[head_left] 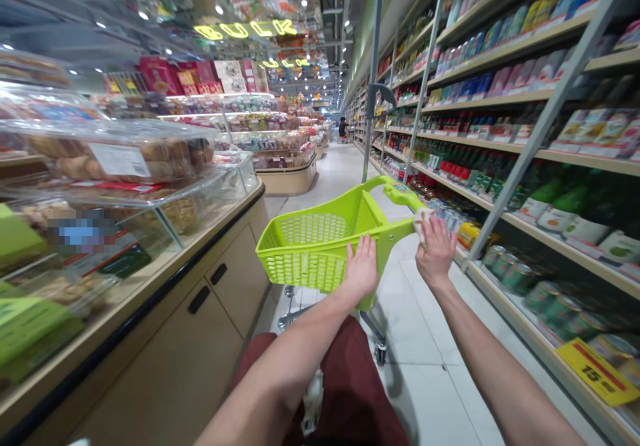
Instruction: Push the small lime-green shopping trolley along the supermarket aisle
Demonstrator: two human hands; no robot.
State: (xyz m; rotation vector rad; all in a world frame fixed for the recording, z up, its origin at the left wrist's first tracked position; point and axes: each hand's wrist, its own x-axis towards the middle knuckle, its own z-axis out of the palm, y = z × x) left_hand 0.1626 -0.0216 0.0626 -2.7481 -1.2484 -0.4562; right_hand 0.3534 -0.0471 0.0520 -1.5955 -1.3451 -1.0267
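A lime-green shopping cart (305,263) with a perforated plastic basket stands before me on a grey wheeled frame. Against the near side of the basket rests my left hand (363,266), its fingers stretched flat over the rim. My right hand (436,246) presses a crumpled white wipe (423,223) onto the near end of the cart's green handle (400,196). The fingers of that hand are bent around the wipe and partly hide it. I see nothing inside the visible part of the basket.
On the left runs a wooden counter (225,253) with packed baked goods (125,156). Tall shelves (500,143) of bottles and cans line the right, with a yellow price tag (597,371). A tiled aisle (333,166) leads ahead to a distant person (343,128).
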